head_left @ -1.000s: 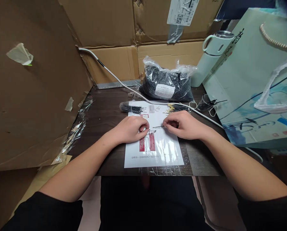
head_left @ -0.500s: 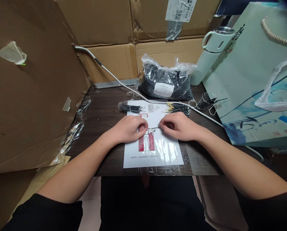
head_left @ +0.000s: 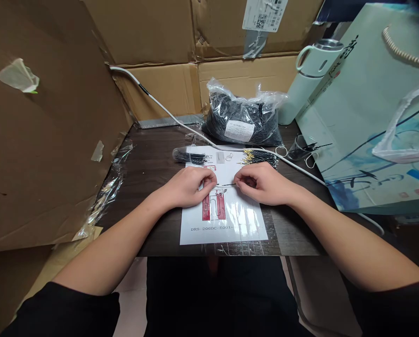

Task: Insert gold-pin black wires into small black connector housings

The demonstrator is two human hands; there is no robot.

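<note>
A thin black wire-like piece [head_left: 226,184] stretches level between my two hands, above a white printed sheet [head_left: 209,236] taped to the dark table. My left hand [head_left: 194,186] pinches its left end, and my right hand [head_left: 258,183] pinches its right end. Behind my left hand lies a bundle of black pieces [head_left: 191,157], partly in a clear sleeve. A second bundle, black with gold-coloured ends [head_left: 260,158], lies behind my right hand. Red and white figures are printed on the sheet just below the held piece.
A clear bag of black pieces [head_left: 244,119] stands at the back. A white cable [head_left: 167,112] crosses the table. To the right are a small clear cup [head_left: 298,149], a pale bottle [head_left: 302,84] and a large paper bag [head_left: 378,117]. Cardboard [head_left: 55,131] walls the left.
Both hands have shifted very slightly. The piece between them now shows black at its left end, where a lighter tip was visible before.
</note>
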